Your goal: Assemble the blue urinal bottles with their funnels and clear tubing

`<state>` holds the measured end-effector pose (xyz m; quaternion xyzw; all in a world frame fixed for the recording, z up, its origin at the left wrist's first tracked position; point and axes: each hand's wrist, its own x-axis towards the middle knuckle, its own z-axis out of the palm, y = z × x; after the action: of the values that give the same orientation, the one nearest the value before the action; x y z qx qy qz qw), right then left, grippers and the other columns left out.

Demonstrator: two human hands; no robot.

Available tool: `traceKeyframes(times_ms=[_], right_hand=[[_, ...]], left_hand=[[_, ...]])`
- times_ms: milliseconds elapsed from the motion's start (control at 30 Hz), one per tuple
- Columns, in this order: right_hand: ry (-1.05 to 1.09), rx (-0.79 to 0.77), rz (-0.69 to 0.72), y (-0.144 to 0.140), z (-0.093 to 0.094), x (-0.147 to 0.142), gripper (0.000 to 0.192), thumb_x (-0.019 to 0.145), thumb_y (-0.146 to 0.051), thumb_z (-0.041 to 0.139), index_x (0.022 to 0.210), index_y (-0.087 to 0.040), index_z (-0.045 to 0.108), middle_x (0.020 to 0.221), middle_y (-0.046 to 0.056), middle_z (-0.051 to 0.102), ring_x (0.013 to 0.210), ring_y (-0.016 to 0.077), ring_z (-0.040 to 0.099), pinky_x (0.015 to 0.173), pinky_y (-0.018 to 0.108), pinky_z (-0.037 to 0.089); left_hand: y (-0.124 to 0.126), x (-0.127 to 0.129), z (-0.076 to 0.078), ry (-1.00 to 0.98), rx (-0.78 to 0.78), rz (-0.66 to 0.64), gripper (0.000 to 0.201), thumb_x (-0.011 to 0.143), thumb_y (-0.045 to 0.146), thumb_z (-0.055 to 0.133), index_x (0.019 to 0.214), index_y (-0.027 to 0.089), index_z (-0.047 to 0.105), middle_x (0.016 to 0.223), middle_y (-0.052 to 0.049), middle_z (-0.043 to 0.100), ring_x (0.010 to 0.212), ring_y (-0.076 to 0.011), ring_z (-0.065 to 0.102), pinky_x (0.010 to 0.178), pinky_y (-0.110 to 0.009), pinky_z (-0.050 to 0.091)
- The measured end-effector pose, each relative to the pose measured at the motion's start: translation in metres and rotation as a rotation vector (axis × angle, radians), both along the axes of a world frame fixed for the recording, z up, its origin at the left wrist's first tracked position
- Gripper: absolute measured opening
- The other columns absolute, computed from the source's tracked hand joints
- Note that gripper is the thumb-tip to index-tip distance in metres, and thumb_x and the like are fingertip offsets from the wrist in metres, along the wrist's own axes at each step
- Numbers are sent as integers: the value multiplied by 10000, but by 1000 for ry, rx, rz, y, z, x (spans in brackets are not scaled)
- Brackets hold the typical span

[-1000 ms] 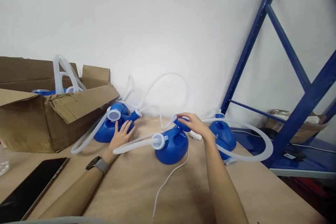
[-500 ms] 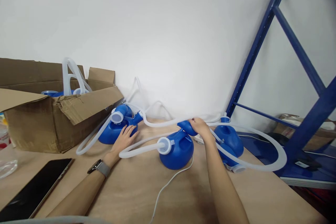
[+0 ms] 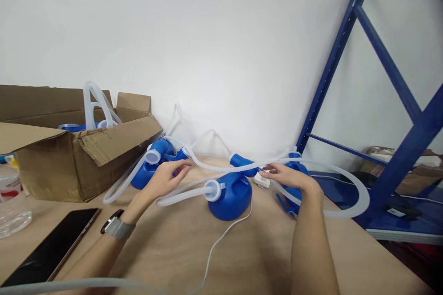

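Note:
In the middle of the table stands a squat blue plastic bottle (image 3: 230,198), with a white hose (image 3: 188,193) leaving its capped side opening. Just above it lies a blue bottle neck (image 3: 242,162) with a pale rim at its left end. My right hand (image 3: 289,176) is at the right end of this neck, fingers parted and fingertips close to it; a long hose passes by the fingers. My left hand (image 3: 169,177) hovers in front of another blue bottle (image 3: 141,176), thumb and fingers apart, holding nothing. A third blue bottle (image 3: 295,193) is partly hidden behind my right wrist.
An open cardboard box (image 3: 48,170) with more bottles and hoses stands at the left. A phone (image 3: 51,246) and clear plastic container (image 3: 14,221) lie near it. A white cable (image 3: 221,242) crosses the table. A blue metal rack (image 3: 332,73) rises at the right.
My left hand has lifted off the left bottle and moved right. My right hand has let go of the blue piece above the middle bottle and shifted right; a pale-rimmed neck now shows there.

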<state>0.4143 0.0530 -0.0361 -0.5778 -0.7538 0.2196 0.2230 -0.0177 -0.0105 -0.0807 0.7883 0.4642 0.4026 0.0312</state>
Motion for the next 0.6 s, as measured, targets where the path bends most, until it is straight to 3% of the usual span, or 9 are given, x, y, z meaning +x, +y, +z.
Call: traceKeyframes(times_ms=[100, 167, 233, 367, 433, 500, 600], right_hand=[[40, 2, -52, 0, 5, -7, 620, 900, -729, 553, 1177, -214, 758, 1276, 142, 741, 1154, 360, 693, 1010, 465, 538], [100, 60, -41, 6, 5, -12, 609, 967, -698, 441, 1100, -201, 768, 1234, 133, 758, 1155, 338, 695, 1038, 447, 521], [143, 153, -48, 14, 2, -16, 604, 1006, -651, 362, 979, -203, 767, 1127, 126, 785, 1084, 307, 722, 1022, 419, 524], [119, 294, -145, 30, -8, -24, 576, 1024, -596, 335, 869, -213, 737, 957, 111, 790, 948, 290, 743, 967, 417, 529], [118, 240, -47, 34, -14, -29, 530, 1018, -586, 379, 997, -203, 744, 1084, 117, 785, 1052, 299, 724, 1003, 427, 516], [83, 142, 86, 35, -19, -33, 464, 966, -569, 533, 1199, -208, 709, 1308, 122, 720, 1222, 315, 657, 1083, 442, 475], [10, 68, 184, 35, -23, -37, 607, 847, -430, 742, 1405, -248, 587, 1460, 115, 621, 1325, 330, 584, 1139, 471, 426]], left_hand=[[4, 35, 33, 112, -287, -231, 465, 988, 495, 523, 1257, 179, 733, 1046, -86, 802, 894, -230, 730, 778, -283, 536], [18, 56, 43, 175, -412, -353, 482, 966, 493, 571, 1308, 183, 711, 1117, -96, 796, 954, -243, 734, 804, -282, 535], [39, 73, 45, 177, -431, -405, 478, 949, 501, 603, 1292, 189, 718, 1207, -104, 772, 1032, -256, 724, 851, -290, 532], [92, 95, 40, 33, -419, -329, 498, 971, 520, 534, 1286, 171, 699, 1292, -114, 732, 1145, -255, 687, 911, -303, 543], [119, 103, 36, 13, -443, -273, 540, 975, 492, 489, 1326, 116, 653, 1286, -162, 724, 1124, -268, 696, 838, -314, 573], [142, 109, 32, 21, -459, -221, 568, 956, 444, 488, 1377, 80, 600, 1299, -202, 710, 1133, -289, 695, 801, -327, 583], [166, 120, 25, 68, -458, -174, 507, 905, 373, 513, 1303, 88, 648, 1304, -207, 708, 1193, -307, 673, 861, -336, 572]])
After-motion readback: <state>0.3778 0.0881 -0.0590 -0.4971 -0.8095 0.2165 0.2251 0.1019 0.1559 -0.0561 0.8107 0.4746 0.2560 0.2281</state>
